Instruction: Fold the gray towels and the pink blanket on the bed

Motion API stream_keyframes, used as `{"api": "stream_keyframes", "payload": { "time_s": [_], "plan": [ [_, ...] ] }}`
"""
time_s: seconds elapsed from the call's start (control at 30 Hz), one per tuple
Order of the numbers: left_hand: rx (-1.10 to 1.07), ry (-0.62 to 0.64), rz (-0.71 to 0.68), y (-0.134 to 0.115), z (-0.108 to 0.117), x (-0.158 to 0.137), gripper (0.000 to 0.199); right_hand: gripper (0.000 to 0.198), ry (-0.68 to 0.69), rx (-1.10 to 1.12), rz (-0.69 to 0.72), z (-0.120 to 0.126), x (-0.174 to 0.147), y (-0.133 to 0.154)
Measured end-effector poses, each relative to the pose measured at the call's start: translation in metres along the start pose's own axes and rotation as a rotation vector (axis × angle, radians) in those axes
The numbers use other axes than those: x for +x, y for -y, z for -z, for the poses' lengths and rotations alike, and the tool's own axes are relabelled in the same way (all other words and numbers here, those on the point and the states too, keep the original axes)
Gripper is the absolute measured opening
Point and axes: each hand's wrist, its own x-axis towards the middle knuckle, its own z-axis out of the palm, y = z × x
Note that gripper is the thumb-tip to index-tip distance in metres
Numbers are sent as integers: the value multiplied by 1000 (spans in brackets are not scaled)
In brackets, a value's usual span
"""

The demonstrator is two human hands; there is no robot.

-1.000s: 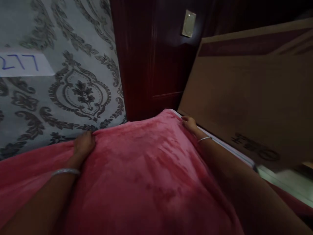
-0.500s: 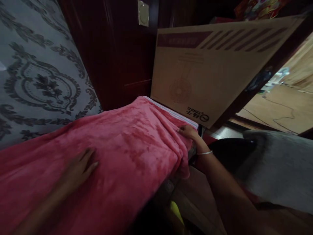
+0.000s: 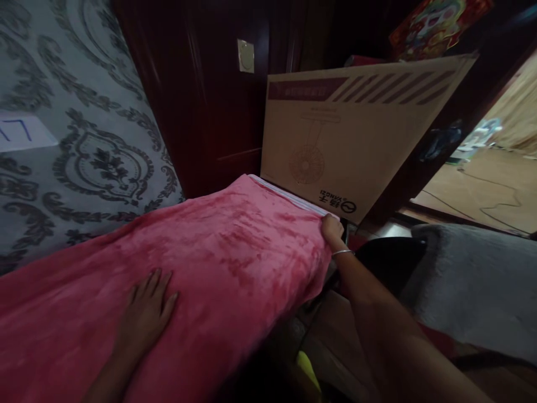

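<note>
A pink plush blanket (image 3: 226,240) lies over a long surface beside the wall. Flat on it, with fingers spread, rests my left hand (image 3: 146,313). My right hand (image 3: 332,228) is closed on the blanket's far right corner, close to a white striped edge (image 3: 289,196) that shows from beneath the cloth. The fingertips of that hand are hidden. Few folds show in the blanket, and its right side hangs down over the edge.
A large cardboard box (image 3: 364,134) with a fan printed on it stands just beyond the blanket's far end. Patterned wallpaper (image 3: 113,162) runs along the left. On the right are a grey fluffy cover (image 3: 478,280) and an open doorway with a cord (image 3: 495,184) on the floor.
My right hand has drawn the blanket's edge out to the far right corner, and the bunched folds there have flattened. My left hand has turned and now lies flatter, its fingers spread.
</note>
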Motion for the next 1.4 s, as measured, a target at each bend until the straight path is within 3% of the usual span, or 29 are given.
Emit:
{"api": "stream_keyframes", "payload": {
  "time_s": [0.27,0.5,0.77,0.9,1.17,1.27,1.33,1.4],
  "plan": [
    [-33,-29,2,-3,3,0,73,44,-18,-26,33,7,-4,3],
    [-22,-18,10,-2,4,-1,75,45,66,21,265,5,0,70],
    [-58,-97,-2,9,-6,-7,62,43,104,0,315,-13,27,119],
    [-51,-148,-41,15,-10,-11,60,36,110,-8,337,-27,42,126],
    [-24,-225,-132,24,-26,-17,55,35,68,-36,315,-43,62,110],
    [-3,-233,-152,25,-31,-19,56,41,24,-54,316,-46,58,123],
    [10,-236,-160,25,-32,-20,58,45,-7,-58,394,-48,52,145],
    [19,-233,-166,25,-31,-21,62,47,-11,-52,563,-52,43,175]
  ]
}}
